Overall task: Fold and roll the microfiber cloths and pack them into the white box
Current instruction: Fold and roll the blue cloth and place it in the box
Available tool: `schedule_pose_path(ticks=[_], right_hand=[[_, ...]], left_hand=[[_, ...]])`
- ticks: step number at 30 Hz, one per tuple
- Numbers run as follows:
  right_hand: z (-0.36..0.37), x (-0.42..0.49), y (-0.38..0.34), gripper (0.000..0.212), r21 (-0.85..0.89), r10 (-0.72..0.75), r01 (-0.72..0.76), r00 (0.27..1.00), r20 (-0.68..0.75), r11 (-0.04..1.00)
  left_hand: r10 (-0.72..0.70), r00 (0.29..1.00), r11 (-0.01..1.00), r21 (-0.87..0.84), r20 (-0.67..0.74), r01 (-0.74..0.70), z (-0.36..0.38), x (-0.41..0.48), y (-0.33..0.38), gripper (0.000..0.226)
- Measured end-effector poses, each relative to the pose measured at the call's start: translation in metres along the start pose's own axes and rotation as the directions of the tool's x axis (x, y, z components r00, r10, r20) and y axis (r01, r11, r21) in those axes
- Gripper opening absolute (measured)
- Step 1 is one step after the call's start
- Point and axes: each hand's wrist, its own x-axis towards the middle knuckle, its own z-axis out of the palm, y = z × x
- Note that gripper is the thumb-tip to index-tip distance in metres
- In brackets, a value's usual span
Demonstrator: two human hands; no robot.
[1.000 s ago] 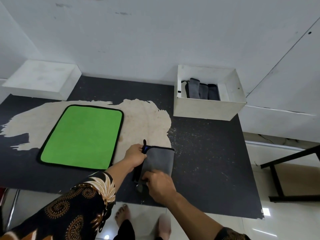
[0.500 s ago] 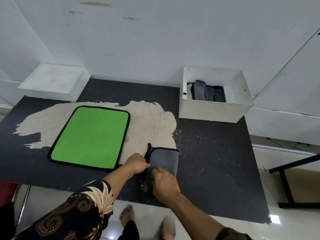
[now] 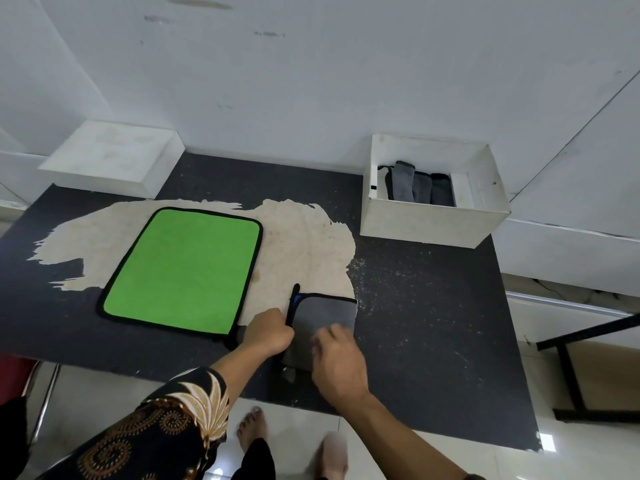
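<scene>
We're sliding our right hand (image 3: 337, 362) further up the folded grey cloth (image 3: 325, 311) near the table's (image 3: 433, 323) front edge — fingers blurry, probably flat — left hand (image 3: 268, 332) still pinching its hem, so rolling's next

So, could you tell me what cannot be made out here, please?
Head view only.
Fingers of the right hand: motion blur; grip on the grey cloth unclear.
Fingers of the left hand: hidden under the hand's back.
Near end of the grey cloth: covered by both hands.
Lower parts of the rolled cloths in the white box: behind its front wall.
</scene>
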Motion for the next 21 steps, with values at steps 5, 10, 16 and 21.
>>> schedule_pose_path(ticks=[5,10,16,21], right_hand=[[-0.010,-0.012,0.026,0.022,0.119,0.341,-0.333,0.939,-0.052,0.935],[-0.005,-0.025,0.039,0.042,0.128,0.381,-0.392,0.919,0.107,0.911],[-0.011,-0.011,0.030,0.035,0.216,0.554,-0.563,0.826,0.106,0.798],[-0.018,0.009,0.027,0.028,0.163,0.591,-0.639,0.762,0.265,0.751]], left_hand=[[0.025,0.997,0.999,0.023,-0.072,-0.024,0.008,-0.004,0.000,0.026],[-0.012,0.999,0.996,0.091,-0.050,0.017,0.013,-0.009,0.001,0.050],[0.055,0.995,0.997,0.065,-0.088,-0.050,0.017,-0.014,0.007,0.033],[0.066,0.995,0.998,0.016,-0.079,-0.065,0.018,-0.019,0.008,0.033]])
